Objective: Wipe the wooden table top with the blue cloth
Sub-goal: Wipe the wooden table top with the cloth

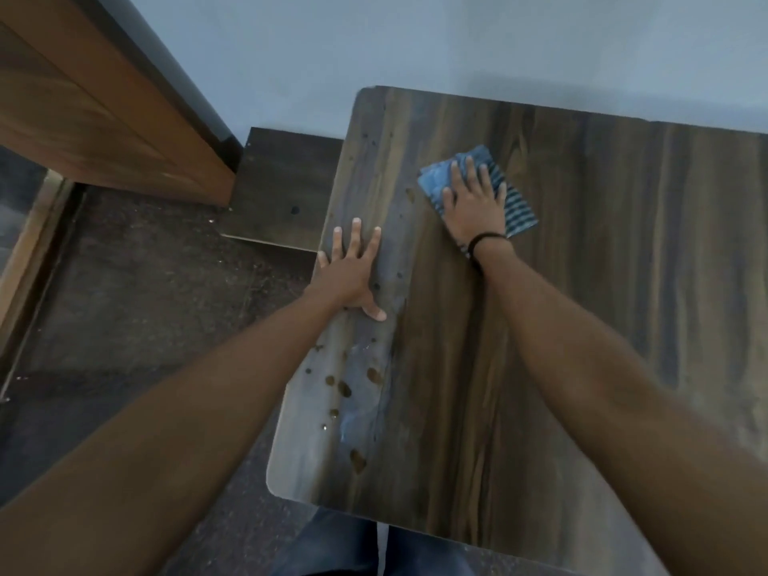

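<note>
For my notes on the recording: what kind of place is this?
Probably an indoor room, perhaps in a home: a wooden table near a plain wall, a wooden door or cabinet panel at the left, and a dark speckled floor.

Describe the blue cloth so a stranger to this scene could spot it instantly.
Start at the wooden table top that fills the right of the view. On its far part lies the blue cloth, flat under the right hand. It is the only blue, striped thing on the wood; the left hand rests on bare wood by the left edge.
</note>
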